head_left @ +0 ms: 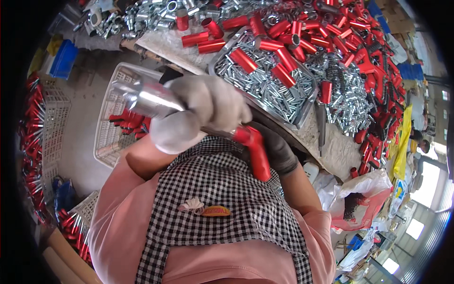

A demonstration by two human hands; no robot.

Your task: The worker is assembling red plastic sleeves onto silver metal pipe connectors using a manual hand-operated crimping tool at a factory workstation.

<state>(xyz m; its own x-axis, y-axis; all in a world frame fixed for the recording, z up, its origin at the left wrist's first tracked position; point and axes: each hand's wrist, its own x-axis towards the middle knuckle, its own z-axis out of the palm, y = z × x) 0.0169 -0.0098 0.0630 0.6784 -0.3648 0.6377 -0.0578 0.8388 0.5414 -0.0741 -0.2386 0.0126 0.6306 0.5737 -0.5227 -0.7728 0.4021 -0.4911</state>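
Note:
In a white glove, my left hand [203,104] is wrapped round a shiny silver metal cylinder [152,99], which points to the left and is smeared by motion. In front of my apron a red pistol-shaped handle [257,151] hangs grip downward. My right hand [280,149], gloved in black, closes on the handle from behind, so most of its fingers are hidden. A short dark rod [220,131] runs from the handle toward my left hand; whether it joins the cylinder I cannot tell. Just beyond my hands stands a metal tray [309,105] of small silver pins.
Red tubes [283,75] lie on and around the tray. Silver fittings [151,16], springs [333,71] and red handles [373,71] heap the bench [340,137]. A white crate [105,123] with red parts stands left, near more filled crates [56,128] and a blue bin [64,59].

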